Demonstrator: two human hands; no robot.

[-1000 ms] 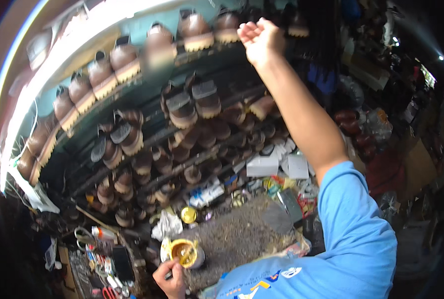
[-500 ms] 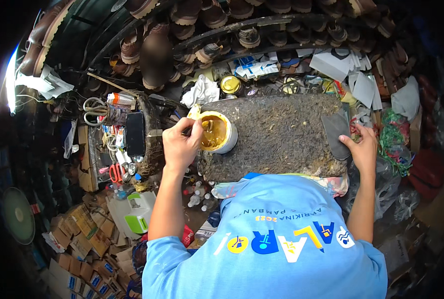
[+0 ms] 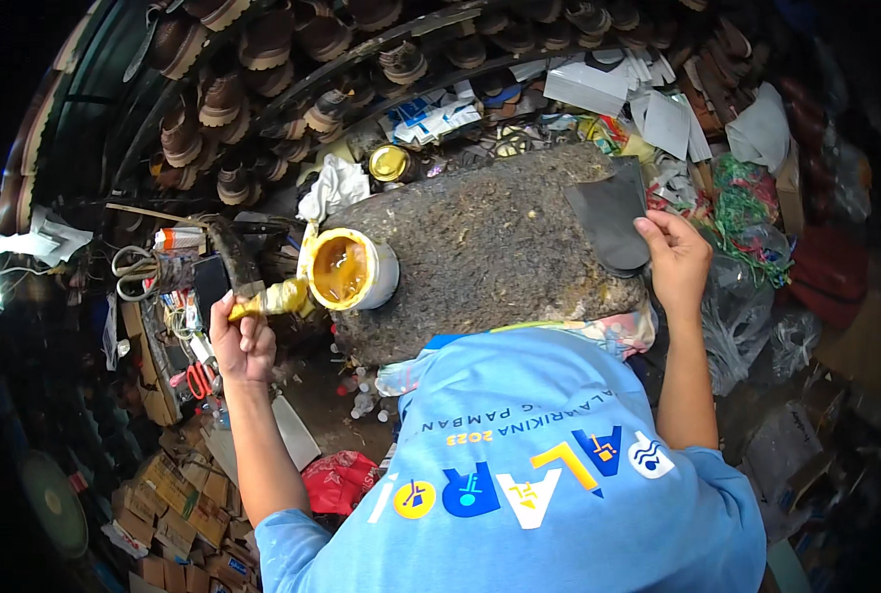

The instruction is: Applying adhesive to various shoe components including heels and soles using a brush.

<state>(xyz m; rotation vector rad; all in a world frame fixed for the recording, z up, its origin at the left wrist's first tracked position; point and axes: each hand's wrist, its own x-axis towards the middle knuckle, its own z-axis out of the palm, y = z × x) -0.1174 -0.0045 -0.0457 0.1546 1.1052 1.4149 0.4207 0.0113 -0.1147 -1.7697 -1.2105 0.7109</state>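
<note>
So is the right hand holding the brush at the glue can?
No, the left hand holds the brush at the glue can; the right hand grips a grey sole piece.

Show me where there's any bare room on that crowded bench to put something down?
The worn work block is bare between the glue tin and the grey sole under the right hand. Behind it, papers and shoes crowd everything; tools fill the space beside the left hand.

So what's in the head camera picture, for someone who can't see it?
A person's left hand holds a glue-coated brush at an open glue pot on a rough worktop. Their right hand holds a grey sole piece; shoes line shelves behind.
</note>
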